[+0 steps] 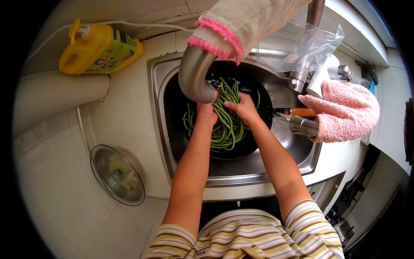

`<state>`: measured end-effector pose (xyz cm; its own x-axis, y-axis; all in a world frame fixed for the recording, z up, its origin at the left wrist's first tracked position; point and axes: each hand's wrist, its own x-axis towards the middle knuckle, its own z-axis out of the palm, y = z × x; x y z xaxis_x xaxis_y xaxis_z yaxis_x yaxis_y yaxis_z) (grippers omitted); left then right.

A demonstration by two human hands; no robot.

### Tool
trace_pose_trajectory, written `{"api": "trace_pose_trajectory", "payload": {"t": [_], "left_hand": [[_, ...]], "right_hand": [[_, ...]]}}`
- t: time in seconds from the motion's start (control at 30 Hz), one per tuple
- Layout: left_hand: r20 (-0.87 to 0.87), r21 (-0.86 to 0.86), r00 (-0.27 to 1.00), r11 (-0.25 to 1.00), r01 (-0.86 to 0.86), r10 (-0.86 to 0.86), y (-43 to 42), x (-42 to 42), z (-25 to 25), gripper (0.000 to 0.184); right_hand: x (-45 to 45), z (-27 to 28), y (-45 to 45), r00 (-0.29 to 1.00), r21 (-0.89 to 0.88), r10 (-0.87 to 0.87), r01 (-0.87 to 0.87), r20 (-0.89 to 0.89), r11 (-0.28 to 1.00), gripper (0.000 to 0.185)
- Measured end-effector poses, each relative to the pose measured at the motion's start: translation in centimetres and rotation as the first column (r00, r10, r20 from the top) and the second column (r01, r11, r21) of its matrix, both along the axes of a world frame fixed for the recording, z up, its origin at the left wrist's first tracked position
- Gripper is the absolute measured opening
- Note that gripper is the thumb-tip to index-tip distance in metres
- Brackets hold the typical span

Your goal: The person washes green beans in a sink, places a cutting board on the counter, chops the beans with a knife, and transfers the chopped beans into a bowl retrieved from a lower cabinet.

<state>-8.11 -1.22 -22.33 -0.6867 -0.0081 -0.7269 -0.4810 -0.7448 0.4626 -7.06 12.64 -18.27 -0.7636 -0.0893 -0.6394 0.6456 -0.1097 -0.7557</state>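
Note:
A bundle of long green beans (227,125) lies in a round black wok (254,144), which sits in the steel sink. My left hand (207,113) grips the bundle from its left side; the curved metal pipe above hides part of its fingers. On the other side, my right hand (245,108) closes round the beans, its thumb pointing inward across them. Some beans hang loose over the wok's left side. A little water glints at the wok's back. The wok's brown handle (302,112) points right.
A cloth-wrapped metal pipe (194,73) arches over the sink (220,180). Right of it are a tap with a pink towel (347,112) and a plastic bag (315,47). Left stand a yellow detergent jug (101,49) and a steel colander (137,166) holding pale pieces.

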Motion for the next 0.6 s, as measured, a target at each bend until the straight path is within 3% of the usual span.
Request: {"api": "trace_pose_trajectory", "payload": {"t": [0.13, 0.3, 0.37, 0.4, 0.43, 0.5, 0.53, 0.6], "left_hand": [[-0.033, 0.012, 0.999, 0.999, 0.044, -0.043, 0.6, 0.6, -0.1, 0.025], [0.015, 0.087, 0.996, 0.993, 0.081, -0.083, -0.3, 0.3, 0.7, 0.023], [0.019, 0.105, 0.996, 0.991, 0.080, -0.082, -0.1, 0.2, 0.4, 0.023], [0.002, 0.084, 0.996, 0.993, 0.085, -0.086, 0.2, 0.3, 0.0, 0.023], [-0.014, 0.062, 0.996, 0.994, 0.089, -0.088, 0.5, 0.4, -0.4, 0.023], [0.024, 0.046, 0.995, 0.995, 0.094, -0.095, 0.8, 0.9, -1.1, 0.024], [0.107, -0.001, 0.985, 0.991, 0.134, -0.134, 0.8, 1.2, -1.5, 0.024], [0.236, -0.039, 0.954, 0.980, 0.197, -0.182, 0.9, 1.1, -2.0, 0.024]], "right_hand": [[-0.4, -0.3, -1.0, 0.992, -0.034, -0.113, 0.111, -0.057, 0.993, 0.020], [0.0, -0.9, -1.0, 0.996, -0.186, -0.086, 0.079, -0.033, 0.979, 0.017], [-0.2, -0.7, -0.8, 0.969, -0.176, -0.220, 0.237, 0.110, 0.955, 0.017], [-0.2, -1.3, -0.9, 0.940, -0.227, -0.321, 0.340, 0.116, 0.913, 0.017], [0.0, -1.8, -1.0, 0.941, -0.228, -0.320, 0.338, 0.115, 0.913, 0.017], [0.4, -2.5, -0.8, 0.984, 0.057, -0.173, 0.175, -0.037, 0.983, 0.019], [0.5, -2.6, -0.3, 0.998, 0.324, -0.008, 0.028, -0.062, 0.946, 0.021], [0.7, -3.1, 0.6, 1.000, 0.312, 0.016, -0.008, -0.023, 0.950, 0.020]]}}
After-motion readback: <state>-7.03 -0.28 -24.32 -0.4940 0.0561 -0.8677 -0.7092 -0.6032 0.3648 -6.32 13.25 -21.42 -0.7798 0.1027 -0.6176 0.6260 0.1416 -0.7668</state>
